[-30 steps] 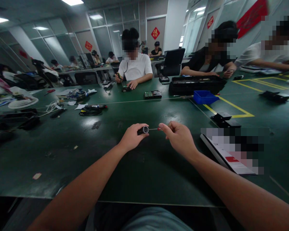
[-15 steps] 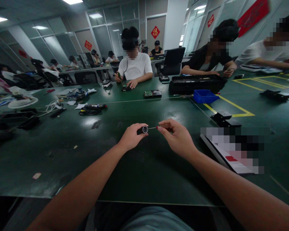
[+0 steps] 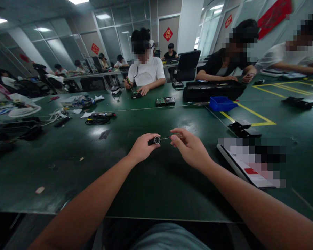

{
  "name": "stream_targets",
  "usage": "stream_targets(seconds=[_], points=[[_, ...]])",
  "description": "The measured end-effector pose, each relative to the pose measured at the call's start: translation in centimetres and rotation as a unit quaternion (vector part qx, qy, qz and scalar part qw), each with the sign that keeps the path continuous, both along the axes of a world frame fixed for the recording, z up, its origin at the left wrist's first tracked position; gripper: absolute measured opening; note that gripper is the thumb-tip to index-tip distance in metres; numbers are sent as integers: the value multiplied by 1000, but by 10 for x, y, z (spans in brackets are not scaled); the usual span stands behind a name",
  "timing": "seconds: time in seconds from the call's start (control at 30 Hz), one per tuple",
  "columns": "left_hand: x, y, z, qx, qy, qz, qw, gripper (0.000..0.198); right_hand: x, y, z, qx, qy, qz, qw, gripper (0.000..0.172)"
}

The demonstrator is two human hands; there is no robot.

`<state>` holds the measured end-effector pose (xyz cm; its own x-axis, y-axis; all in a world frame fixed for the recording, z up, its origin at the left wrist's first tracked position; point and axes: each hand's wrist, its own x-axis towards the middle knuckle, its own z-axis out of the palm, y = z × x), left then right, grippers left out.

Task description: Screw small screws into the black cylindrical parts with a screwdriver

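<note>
Your green table (image 3: 135, 187) fills most of the lower view, its near edge running just in front of your lap. Opposite you, a co-worker in a white shirt (image 3: 148, 72) leans over a small part. Beyond your hands and to the right lies a long black case (image 3: 214, 92); nearer, beside your right forearm, is a flat white-faced object (image 3: 241, 163), partly pixelated. Your right hand (image 3: 189, 147) is half curled, thumb and forefinger narrowed to a pinch, and your left hand (image 3: 143, 148) faces it in a snug grip, a gap between the two. A blue bin (image 3: 221, 104) sits in front of the case, well apart from you. In your left hand, between thumb and fingers, you hold a short black cylinder (image 3: 157, 140), its round end turned toward you. Your right fingertips hold the red end of a thin tool (image 3: 165, 138), just right of the cylinder; its metal shaft bridges the gap to the cylinder's right side, where you cannot tell whether the tip enters or only touches.
</note>
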<state>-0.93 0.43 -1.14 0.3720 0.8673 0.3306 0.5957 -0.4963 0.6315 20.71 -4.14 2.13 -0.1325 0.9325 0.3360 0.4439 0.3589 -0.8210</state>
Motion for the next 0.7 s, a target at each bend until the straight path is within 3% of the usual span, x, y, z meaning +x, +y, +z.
stream_targets(seconds=[0.23,0.7], points=[[-1,1,-1,4,2,-7,1000,35,1,0,2,-8,-40,-14,999,46],[-1,0,0,-9,5,-7,1000,34,0,-1,2,-4,-62,-13,998,26]])
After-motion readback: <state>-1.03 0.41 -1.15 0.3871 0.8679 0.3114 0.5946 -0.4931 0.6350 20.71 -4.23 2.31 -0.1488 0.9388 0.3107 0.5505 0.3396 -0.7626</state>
